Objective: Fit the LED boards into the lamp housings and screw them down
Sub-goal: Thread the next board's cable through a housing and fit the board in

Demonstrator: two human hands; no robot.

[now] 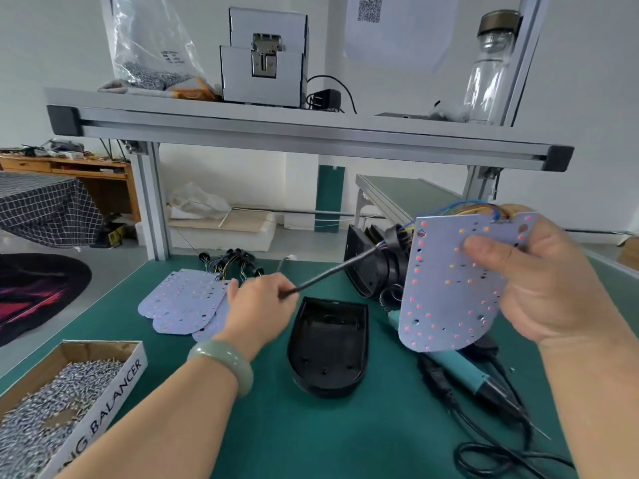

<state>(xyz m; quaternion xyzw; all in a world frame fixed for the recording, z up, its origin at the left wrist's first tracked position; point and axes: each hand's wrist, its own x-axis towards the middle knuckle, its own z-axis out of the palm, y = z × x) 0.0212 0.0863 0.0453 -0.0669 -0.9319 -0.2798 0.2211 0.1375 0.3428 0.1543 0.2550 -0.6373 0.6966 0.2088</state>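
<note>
The board point(446, 292) is held up above and to the right of the housing point(328, 344), gripped at its edge by the right hand point(539, 281), thumb across its face. The left hand point(259, 305), above the housing's left side, pinches the board's black cable point(339, 269). The housing lies open on the mat point(311, 437). Spare boards point(183, 299) lie left of it, a screwdriver point(460, 369) right, and a screw box point(52, 392) further left.
</note>
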